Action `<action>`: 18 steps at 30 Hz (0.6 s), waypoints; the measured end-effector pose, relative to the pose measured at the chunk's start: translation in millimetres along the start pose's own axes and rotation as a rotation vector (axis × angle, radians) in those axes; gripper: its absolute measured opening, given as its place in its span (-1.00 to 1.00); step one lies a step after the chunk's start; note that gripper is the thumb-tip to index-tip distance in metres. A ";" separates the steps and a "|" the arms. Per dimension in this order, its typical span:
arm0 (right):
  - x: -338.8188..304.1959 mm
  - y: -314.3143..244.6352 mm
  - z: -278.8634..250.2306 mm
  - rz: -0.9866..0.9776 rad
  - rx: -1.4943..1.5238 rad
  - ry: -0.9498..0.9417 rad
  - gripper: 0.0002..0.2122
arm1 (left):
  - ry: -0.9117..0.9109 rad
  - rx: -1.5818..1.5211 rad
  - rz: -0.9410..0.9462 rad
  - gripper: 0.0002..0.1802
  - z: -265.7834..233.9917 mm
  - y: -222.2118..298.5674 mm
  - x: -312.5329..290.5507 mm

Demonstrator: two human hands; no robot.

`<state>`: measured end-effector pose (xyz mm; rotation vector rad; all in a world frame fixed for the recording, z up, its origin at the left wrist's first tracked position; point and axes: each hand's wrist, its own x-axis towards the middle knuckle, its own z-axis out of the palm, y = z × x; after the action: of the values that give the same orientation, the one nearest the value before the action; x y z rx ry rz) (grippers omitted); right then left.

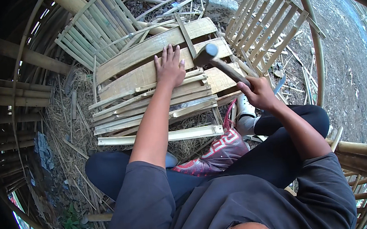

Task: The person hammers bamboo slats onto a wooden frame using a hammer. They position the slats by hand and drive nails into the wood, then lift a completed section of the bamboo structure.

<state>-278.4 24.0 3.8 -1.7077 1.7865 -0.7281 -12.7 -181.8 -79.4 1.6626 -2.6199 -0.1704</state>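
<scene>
In front of my knees lies a low worktop of wooden planks (133, 78). My left hand (171, 67) rests on it palm down, fingers stretched out. My right hand (257, 92) is wrapped round the wooden handle of a hammer (227, 67). Its dark metal head is raised beside a narrow upright-lying slat (185, 34) that crosses the far planks. Several split bamboo strips (151, 104) lie side by side across the near part of the worktop, close to my left wrist. One pale strip (163, 136) lies nearest to me.
Slatted bamboo panels stand at the far left (96, 27) and far right (268, 23). A grey concrete block (221, 7) sits behind the worktop. A red and grey sack (219, 153) lies between my legs. Curved bamboo poles (316, 56) frame the right side, and a blade (279, 84) shows near my right hand.
</scene>
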 end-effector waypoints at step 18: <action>-0.5 -0.1 16.6 0.215 -0.053 -0.027 -0.38 | 0.060 -0.025 0.015 -0.26 1.3 5.1 2.0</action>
<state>-266.4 24.4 -7.7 -1.5203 1.9483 -0.5676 -18.3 -181.4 -80.2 1.6143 -2.5751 -0.1503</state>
